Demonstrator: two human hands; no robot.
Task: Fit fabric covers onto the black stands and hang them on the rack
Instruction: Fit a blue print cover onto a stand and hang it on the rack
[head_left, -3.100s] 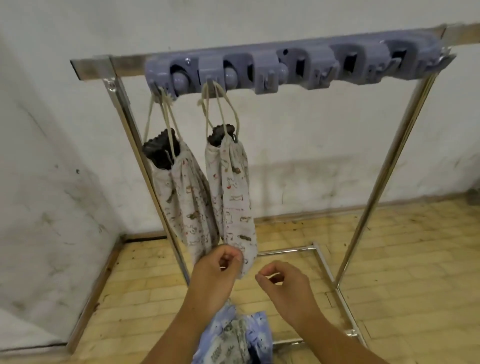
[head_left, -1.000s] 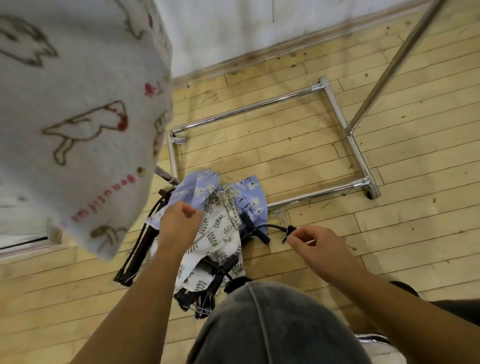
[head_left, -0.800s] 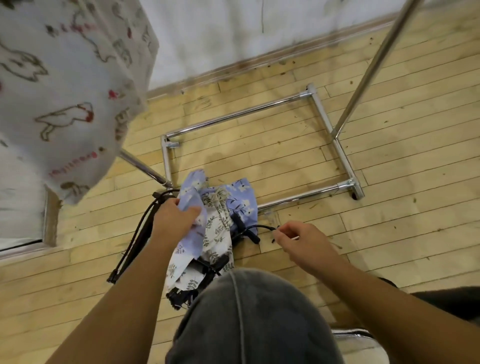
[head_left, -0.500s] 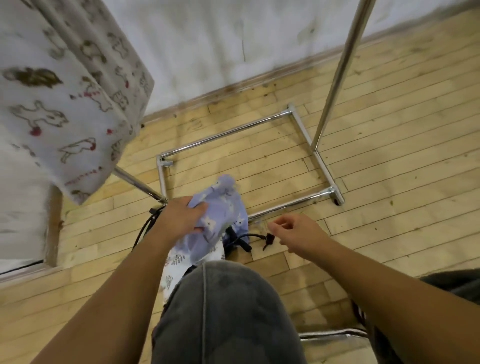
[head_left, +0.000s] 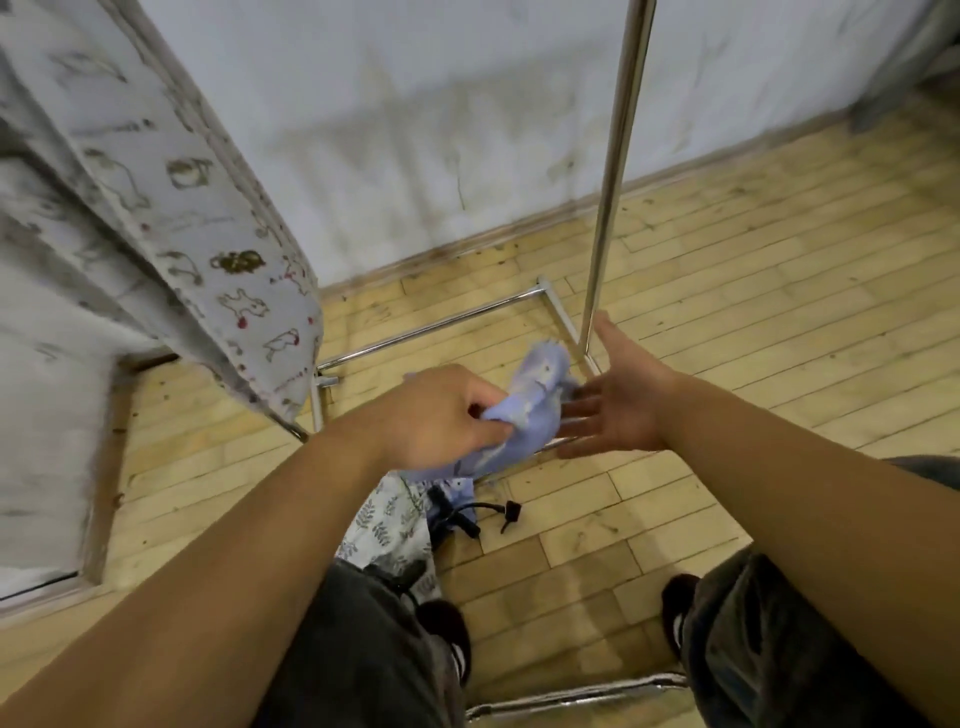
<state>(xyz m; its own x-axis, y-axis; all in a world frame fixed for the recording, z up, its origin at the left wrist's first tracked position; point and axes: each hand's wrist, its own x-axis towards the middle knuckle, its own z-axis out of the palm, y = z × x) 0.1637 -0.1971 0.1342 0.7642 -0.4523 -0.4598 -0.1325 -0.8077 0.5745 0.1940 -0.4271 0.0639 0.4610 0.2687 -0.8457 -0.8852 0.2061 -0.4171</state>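
- The left hand (head_left: 441, 410) is curled tight round a pale blue printed fabric cover (head_left: 535, 395), held above the wooden floor (head_left: 727, 338).
- The right hand (head_left: 618, 410) is spread flat, gripping nothing, just beside the cover and perhaps brushing it.
- A black corded stand (head_left: 467, 514) lies below on the floor.
- Small marks on the hanging cream animal-print cover (head_left: 208, 260) are too blurred to read.

Left hand (head_left: 441, 410) has lifted the blue cover (head_left: 524, 410) up off the floor (head_left: 727, 364). Right hand (head_left: 618, 410) has dropped the black cord (head_left: 493, 512), now spread flat beside the cover.
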